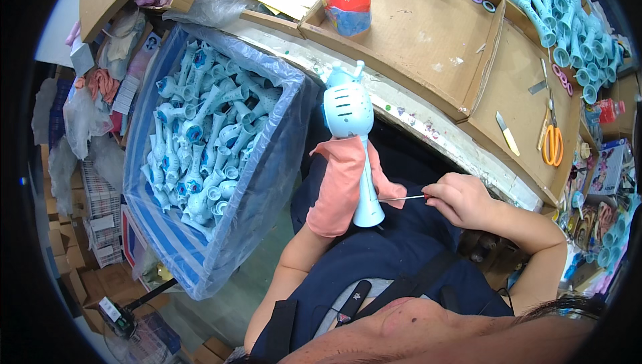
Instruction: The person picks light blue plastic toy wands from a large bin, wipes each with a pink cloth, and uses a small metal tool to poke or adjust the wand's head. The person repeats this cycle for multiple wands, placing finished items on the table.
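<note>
Pale blue plastic makes up the horn-shaped toy (367, 170), which stands nearly upright between the hands, just in front of the table's (294, 53) near edge, its flared mouth down and its slotted, rounded head up. The left hand (341, 187), hidden under coral cloth (331, 213), grasps the toy's stem from the left; its fingers cannot be made out. To the right of the stem, the right hand (461, 202) is clenched around the red handle of a thin metal tool (409, 197), whose shaft reaches left to the stem just above the flare.

Left of the toy, a plastic-lined bin (264, 163) holds a heap of similar blue pieces (200, 140). On the table, a red-and-blue container (344, 3) stands at the left end of a cardboard tray (421, 23). Orange-handled scissors (552, 144) and a small knife (509, 138) lie near the table's right end, below more blue pieces at the far right corner.
</note>
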{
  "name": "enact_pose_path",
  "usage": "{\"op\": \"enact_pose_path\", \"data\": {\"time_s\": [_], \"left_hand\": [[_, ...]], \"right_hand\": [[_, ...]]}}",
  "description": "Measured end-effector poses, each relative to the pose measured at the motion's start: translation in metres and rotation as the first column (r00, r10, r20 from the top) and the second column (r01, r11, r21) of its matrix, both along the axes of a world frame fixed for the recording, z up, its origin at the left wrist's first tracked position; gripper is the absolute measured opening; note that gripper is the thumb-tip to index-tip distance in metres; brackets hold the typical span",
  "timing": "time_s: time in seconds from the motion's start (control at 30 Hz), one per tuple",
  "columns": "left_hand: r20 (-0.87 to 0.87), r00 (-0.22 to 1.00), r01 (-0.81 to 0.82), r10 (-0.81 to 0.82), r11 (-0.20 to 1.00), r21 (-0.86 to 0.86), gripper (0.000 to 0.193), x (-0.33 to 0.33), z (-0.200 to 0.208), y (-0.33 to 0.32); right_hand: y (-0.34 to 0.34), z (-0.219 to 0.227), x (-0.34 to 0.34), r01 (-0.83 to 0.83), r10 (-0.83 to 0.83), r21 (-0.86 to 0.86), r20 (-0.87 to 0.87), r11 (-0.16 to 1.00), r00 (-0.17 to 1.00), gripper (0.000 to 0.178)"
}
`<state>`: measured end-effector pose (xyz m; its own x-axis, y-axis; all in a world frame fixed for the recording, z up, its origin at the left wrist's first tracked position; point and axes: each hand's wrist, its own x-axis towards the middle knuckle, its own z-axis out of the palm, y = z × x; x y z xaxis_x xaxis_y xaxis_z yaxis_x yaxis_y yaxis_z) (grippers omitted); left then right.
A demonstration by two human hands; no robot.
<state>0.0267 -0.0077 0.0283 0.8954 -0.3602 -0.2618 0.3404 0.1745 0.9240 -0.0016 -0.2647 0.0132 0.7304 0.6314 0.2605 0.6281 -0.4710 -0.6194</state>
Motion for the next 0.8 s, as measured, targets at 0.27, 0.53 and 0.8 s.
{"op": "enact_pose_path", "data": {"time_s": [0.27, 0.53, 0.8], "left_hand": [[0.023, 0.996, 0.077, -0.09, 0.938, 0.337, 0.084, 0.004, -0.028, 0.002], [-0.134, 0.987, 0.123, -0.09, 0.955, 0.27, 0.104, -0.002, -0.042, 0.007], [-0.169, 0.984, 0.09, -0.049, 0.966, 0.242, 0.114, -0.003, -0.045, 0.006]], "right_hand": [[-0.002, -0.018, -0.009, -0.103, 0.097, 0.009, 0.26, 0.995, 0.961, 0.027], [0.009, -0.019, -0.029, 0.147, -0.055, 0.239, -0.353, 0.96, 0.934, 0.018], [0.006, 0.006, -0.013, 0.539, 0.219, -0.008, -0.908, 0.842, -0.356, 0.027]]}}
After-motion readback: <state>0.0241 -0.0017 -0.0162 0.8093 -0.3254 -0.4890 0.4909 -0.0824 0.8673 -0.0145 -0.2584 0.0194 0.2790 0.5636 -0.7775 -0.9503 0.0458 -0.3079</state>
